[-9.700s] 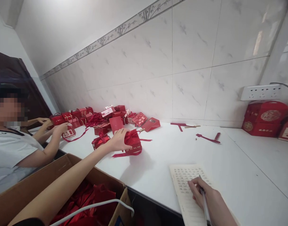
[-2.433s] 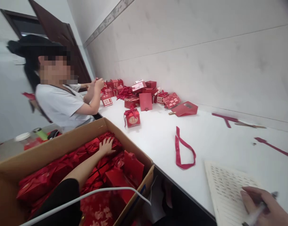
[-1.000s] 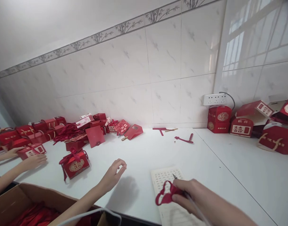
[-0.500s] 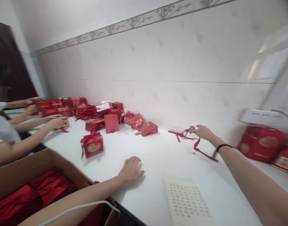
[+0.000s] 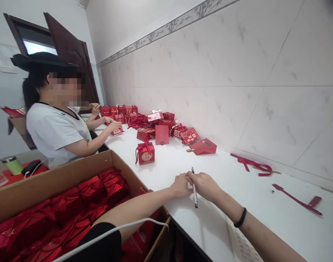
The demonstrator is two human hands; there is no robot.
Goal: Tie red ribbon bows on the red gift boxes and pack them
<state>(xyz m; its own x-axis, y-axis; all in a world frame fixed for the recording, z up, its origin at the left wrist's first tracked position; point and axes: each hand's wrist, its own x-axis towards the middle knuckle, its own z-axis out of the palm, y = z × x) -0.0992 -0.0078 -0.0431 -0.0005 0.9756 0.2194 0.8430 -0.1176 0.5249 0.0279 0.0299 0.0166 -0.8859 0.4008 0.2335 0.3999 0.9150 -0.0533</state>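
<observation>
Right hand (image 5: 207,185) grips a pen (image 5: 195,194) beside left hand (image 5: 180,186), whose closure is unclear.

The pen (image 5: 195,194) is silver with a black end, the tabletop (image 5: 237,185) white, the bow-tied box (image 5: 146,157) red with a round gold pattern.

A thin, silvery pen (image 5: 195,195) sits in the right hand (image 5: 206,186), over the white tabletop (image 5: 166,173), just beside the left hand (image 5: 180,185). Its black end is nearer, and its tip points away.
</observation>
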